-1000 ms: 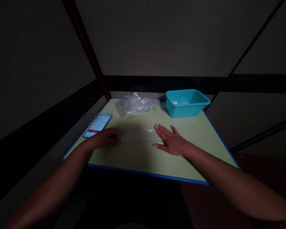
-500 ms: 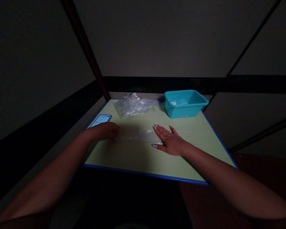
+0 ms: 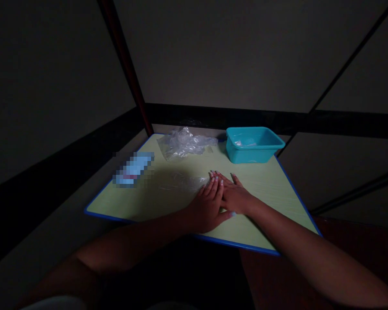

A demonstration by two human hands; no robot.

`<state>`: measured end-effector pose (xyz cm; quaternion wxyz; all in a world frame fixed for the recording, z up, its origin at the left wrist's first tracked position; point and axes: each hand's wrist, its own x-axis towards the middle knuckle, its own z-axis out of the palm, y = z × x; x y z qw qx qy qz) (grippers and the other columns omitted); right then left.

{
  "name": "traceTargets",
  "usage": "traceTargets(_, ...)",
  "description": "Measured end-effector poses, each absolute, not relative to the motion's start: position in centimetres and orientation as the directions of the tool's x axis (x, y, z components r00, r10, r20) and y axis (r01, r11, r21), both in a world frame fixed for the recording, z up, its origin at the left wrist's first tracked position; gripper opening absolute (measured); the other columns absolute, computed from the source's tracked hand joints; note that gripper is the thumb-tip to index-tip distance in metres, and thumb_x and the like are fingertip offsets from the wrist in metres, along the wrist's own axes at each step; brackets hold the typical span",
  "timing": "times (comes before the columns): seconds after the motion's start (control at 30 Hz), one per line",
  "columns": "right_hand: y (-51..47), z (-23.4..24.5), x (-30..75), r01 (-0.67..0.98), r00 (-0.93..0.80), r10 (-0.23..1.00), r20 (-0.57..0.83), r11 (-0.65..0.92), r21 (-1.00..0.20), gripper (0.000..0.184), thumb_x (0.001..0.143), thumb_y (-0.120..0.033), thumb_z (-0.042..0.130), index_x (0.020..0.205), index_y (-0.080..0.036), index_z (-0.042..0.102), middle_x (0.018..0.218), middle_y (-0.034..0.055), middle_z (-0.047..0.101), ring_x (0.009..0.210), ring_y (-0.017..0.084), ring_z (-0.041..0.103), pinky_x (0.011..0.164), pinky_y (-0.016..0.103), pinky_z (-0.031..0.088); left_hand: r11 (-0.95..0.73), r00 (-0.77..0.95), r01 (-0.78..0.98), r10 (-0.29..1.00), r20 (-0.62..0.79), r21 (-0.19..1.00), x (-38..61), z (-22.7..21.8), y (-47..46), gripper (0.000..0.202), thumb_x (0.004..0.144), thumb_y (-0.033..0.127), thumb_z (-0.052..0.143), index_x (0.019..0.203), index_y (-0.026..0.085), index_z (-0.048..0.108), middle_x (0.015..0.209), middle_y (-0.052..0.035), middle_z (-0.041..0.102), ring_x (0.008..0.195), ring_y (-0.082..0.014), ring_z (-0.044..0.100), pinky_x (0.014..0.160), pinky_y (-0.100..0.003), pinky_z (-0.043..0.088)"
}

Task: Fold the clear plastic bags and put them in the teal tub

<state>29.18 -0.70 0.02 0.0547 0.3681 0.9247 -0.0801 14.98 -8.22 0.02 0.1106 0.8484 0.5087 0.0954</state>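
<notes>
A clear plastic bag (image 3: 184,181) lies flat on the pale green table (image 3: 142,198), its outline hard to make out in the dim light. My right hand (image 3: 234,196) rests palm down at the bag's right end, fingers stretched out. Partly over its fingers lies my left hand (image 3: 208,206), also flat, with fingers extended and thumb apart. The left hand covers the near side of the right one and part of the bag's right end. Neither hand grips anything.
Crumpled clear plastic bags (image 3: 186,144) lie at the table's back left. A turquoise bin (image 3: 250,156) with some clear plastic inside stands at the back right. A blurred-out phone (image 3: 134,168) lies near the left edge. Walls rise behind and to the left.
My left hand has moved right, from the bag's left end onto my right hand, and its curled fingers have straightened. My right hand stays flat in place. The view has shifted slightly.
</notes>
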Motion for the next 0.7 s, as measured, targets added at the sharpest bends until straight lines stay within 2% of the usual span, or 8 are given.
traceTargets(0.13, -0.7, 0.0, 29.2, 0.687, -0.726, 0.671, -0.148, 0.717, -0.122, 0.076, 0.093, -0.052, 0.034, 0.154, -0.012, 0.009, 0.158, 0.0109, 0.007, 0.147, 0.026, 0.010, 0.114, 0.060, 0.007, -0.397, 0.389, 0.895, 0.918, 0.077, 0.203, 13.7, -0.8, -7.4, 0.086, 0.094, 0.062, 0.026, 0.145, -0.006, 0.022, 0.154, -0.0306, 0.018, 0.145, -0.0369, 0.016, 0.115, -0.049, 0.022)
traceTargets(0.27, -0.8, 0.0, 29.2, 0.681, -0.732, 0.672, -0.115, 0.718, -0.142, 0.079, 0.093, -0.059, 0.032, 0.154, -0.015, 0.007, 0.158, 0.0120, 0.010, 0.146, 0.028, 0.010, 0.114, 0.062, 0.006, -0.369, 0.366, 0.920, 0.929, 0.050, 0.133, 11.6, -1.0, -7.1, 0.075, 0.097, 0.054, 0.023, 0.144, -0.004, 0.029, 0.153, -0.0281, 0.024, 0.145, -0.0335, 0.019, 0.114, -0.048, 0.024)
traceTargets(0.5, -1.0, 0.2, 29.1, 0.687, -0.726, 0.678, -0.118, 0.703, -0.183, 0.086, 0.091, -0.068, 0.029, 0.154, -0.017, 0.002, 0.159, 0.0118, 0.006, 0.147, 0.029, 0.009, 0.113, 0.062, 0.004, -0.307, 0.312, 0.946, 0.949, -0.035, 0.104, 6.0, -0.8, -6.5, 0.062, 0.098, 0.043, 0.024, 0.149, 0.007, 0.023, 0.157, -0.0191, 0.020, 0.146, -0.0268, 0.018, 0.115, -0.046, 0.023)
traceTargets(0.7, -0.9, 0.0, 29.2, 0.685, -0.727, 0.677, -0.114, 0.705, -0.181, 0.087, 0.090, -0.070, 0.028, 0.154, -0.017, 0.001, 0.159, 0.0115, 0.006, 0.146, 0.030, 0.008, 0.113, 0.063, 0.005, -0.212, 0.221, 0.974, 0.967, -0.125, 0.085, 2.0, -0.5, -5.4, 0.067, 0.098, 0.044, 0.020, 0.151, 0.004, 0.018, 0.159, -0.0188, 0.011, 0.147, -0.0264, 0.012, 0.116, -0.045, 0.021)
